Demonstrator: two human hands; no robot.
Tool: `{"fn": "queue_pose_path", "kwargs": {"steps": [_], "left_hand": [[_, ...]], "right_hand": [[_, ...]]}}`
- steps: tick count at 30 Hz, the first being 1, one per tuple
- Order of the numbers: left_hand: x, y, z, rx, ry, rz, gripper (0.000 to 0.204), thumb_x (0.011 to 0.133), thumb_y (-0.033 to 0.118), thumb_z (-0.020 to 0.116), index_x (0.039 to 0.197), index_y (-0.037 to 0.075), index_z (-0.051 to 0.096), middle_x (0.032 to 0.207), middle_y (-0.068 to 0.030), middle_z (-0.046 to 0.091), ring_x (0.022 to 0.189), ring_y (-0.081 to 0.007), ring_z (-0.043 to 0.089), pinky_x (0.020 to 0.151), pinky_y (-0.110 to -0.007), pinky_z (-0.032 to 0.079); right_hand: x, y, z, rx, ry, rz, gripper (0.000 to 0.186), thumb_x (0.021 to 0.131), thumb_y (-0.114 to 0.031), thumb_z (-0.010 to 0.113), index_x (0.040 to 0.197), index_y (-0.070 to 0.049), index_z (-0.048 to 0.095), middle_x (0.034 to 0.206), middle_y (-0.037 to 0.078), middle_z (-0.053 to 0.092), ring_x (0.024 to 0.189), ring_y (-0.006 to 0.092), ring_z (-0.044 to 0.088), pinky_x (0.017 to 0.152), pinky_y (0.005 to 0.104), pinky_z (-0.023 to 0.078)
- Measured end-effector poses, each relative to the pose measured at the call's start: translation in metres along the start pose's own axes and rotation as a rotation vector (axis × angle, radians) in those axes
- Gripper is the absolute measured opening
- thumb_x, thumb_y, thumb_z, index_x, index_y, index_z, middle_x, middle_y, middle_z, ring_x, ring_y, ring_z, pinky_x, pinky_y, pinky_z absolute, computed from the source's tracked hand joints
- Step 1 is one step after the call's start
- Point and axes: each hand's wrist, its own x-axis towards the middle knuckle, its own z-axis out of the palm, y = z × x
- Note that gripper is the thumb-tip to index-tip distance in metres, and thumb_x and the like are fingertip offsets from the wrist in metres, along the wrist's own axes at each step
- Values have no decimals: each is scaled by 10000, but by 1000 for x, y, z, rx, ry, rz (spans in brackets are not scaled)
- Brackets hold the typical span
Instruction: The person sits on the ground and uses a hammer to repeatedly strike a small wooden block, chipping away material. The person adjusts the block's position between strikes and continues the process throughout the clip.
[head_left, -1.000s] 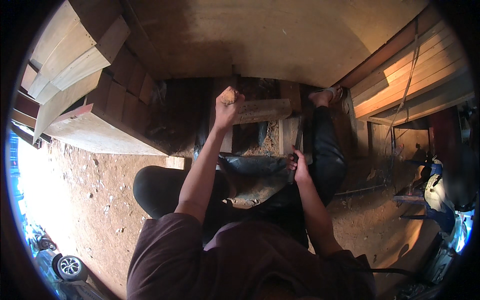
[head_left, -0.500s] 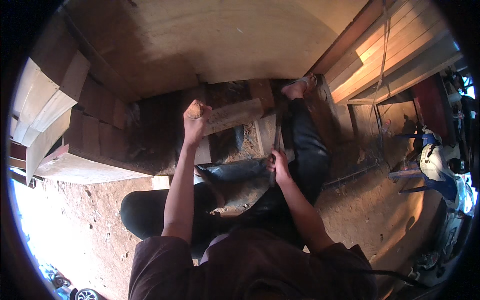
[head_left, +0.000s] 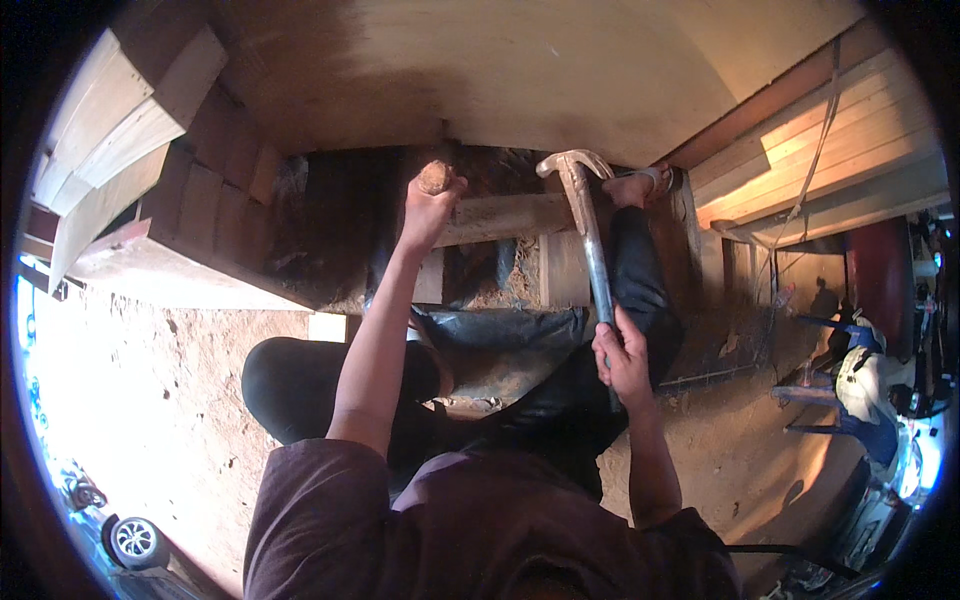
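My right hand (head_left: 624, 358) grips the shaft of a claw hammer (head_left: 597, 260). The hammer's metal head is up, pointing away from me, beside my right leg. My left hand (head_left: 428, 212) is closed in a fist around a round wooden handle (head_left: 436, 177). Only the rough, brown top end of that handle shows above the fist; whatever lies below is hidden. Just beyond and beneath the left fist, a wooden beam (head_left: 505, 217) lies crosswise between my legs. A shorter pale board (head_left: 564, 270) meets it on the near side, with wood shavings next to it.
A large plywood panel (head_left: 560, 80) rises at the far side. Stacked boards (head_left: 150, 180) stand at the left and long planks (head_left: 840, 150) at the right. My bare foot (head_left: 632, 188) rests near the hammer head. A wheel (head_left: 136, 540) shows at the lower left.
My right hand has moved right and nearer to me, and the hammer head has come into plain sight. My left fist still holds the handle, now a little farther right and farther away.
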Motion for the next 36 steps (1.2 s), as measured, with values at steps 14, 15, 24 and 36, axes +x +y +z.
{"fn": "queue_pose_path", "kwargs": {"steps": [14, 15, 24, 36], "left_hand": [[-3, -9, 21, 115, -153, 120, 130, 914, 95, 758, 921, 45, 639, 841, 40, 648, 800, -74, 585, 741, -289, 513], [-4, -7, 22, 183, -136, 114, 123, 915, 97, 755, 924, 40, 647, 847, 35, 663, 811, -76, 593, 751, -293, 518], [2, -4, 28, -42, -166, 194, 128, 876, 93, 727, 944, -5, 679, 834, -68, 728, 775, -102, 630, 750, -346, 550], [-6, -4, 27, 1, -127, 36, 134, 862, 94, 717, 922, -5, 648, 807, -43, 678, 787, -101, 616, 749, -342, 541]], "right_hand": [[-23, -42, 21, -165, -178, -302, 567, 1124, -231, 524, 1637, -66, 345, 768, -12, 496, 519, 16, 404, 422, 190, 375], [-27, -44, 20, -169, -170, -305, 563, 1125, -234, 519, 1636, -69, 348, 767, -12, 495, 518, 18, 405, 424, 190, 375], [-29, -33, 30, -368, -184, -212, 522, 1121, -209, 534, 1612, -79, 410, 695, -41, 479, 530, 3, 419, 435, 196, 360], [-35, -43, 36, -521, -83, -311, 507, 1097, -240, 575, 1534, 1, 488, 749, -17, 556, 613, 68, 517, 556, 258, 444]]}}
